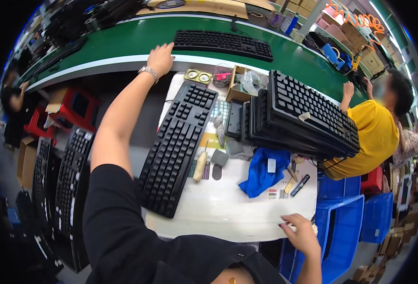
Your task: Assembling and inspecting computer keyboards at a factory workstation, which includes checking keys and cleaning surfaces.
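Note:
My left hand (160, 60) is stretched out to the green bench. Its fingers are extended beside the left end of a black keyboard (223, 43), the fingertips at or just touching that end. My right hand (302, 233) hovers by the near right edge of the white work table (237, 220); thumb and forefinger are apart, the other fingers partly hidden, and something small and pale shows behind it. Between my arms another black keyboard (178, 149) lies slanted on the table's left side. At the table's right back rises a stack of black keyboards (313, 106).
A blue cloth (264, 173), a pale-handled tool (200, 165) and a dark marker-like stick (300, 185) lie on the table. Blue bins (341, 236) stand at right, red stools (78, 106) at left. A co-worker in yellow (372, 137) sits at the bench.

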{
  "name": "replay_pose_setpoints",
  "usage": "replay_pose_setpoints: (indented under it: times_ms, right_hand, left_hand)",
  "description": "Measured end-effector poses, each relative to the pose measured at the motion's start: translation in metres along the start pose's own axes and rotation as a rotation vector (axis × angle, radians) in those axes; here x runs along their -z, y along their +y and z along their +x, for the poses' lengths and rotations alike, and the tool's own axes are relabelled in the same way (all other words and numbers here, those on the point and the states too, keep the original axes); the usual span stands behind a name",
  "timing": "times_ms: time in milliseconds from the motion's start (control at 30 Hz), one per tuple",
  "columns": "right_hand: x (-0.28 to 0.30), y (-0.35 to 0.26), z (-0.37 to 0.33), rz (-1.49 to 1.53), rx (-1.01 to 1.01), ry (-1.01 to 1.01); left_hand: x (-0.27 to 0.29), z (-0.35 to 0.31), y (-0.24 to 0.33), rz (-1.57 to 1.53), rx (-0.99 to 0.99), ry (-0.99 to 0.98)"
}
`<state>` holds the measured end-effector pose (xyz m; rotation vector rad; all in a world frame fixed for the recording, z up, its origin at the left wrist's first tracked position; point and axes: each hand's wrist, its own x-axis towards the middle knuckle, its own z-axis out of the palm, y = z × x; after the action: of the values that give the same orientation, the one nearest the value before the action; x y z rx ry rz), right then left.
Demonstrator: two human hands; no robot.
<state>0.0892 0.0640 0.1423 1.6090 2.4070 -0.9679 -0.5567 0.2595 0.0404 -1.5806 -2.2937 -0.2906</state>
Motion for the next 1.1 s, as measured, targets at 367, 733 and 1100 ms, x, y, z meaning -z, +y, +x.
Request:
replay_pose_setpoints:
  times_ms: [367, 733, 1100]
  right_hand:
    - [-0.147, -0.099, 0.068, 0.829, 0.246, -0.537]
    - [-0.210, -0.128, 0.064, 0.974, 0.230, -0.669]
    - [-0.206, -0.113, 0.056, 0.971, 0.165, -0.677]
  left_hand:
    - [0.139, -0.332, 0.002, -0.872, 0.593, -0.841]
    - [0.106, -0.488, 0.074, -2.087, 1.062, -0.325]
    - [0.125, -0.430, 0.090, -2.062, 1.018, 0.397]
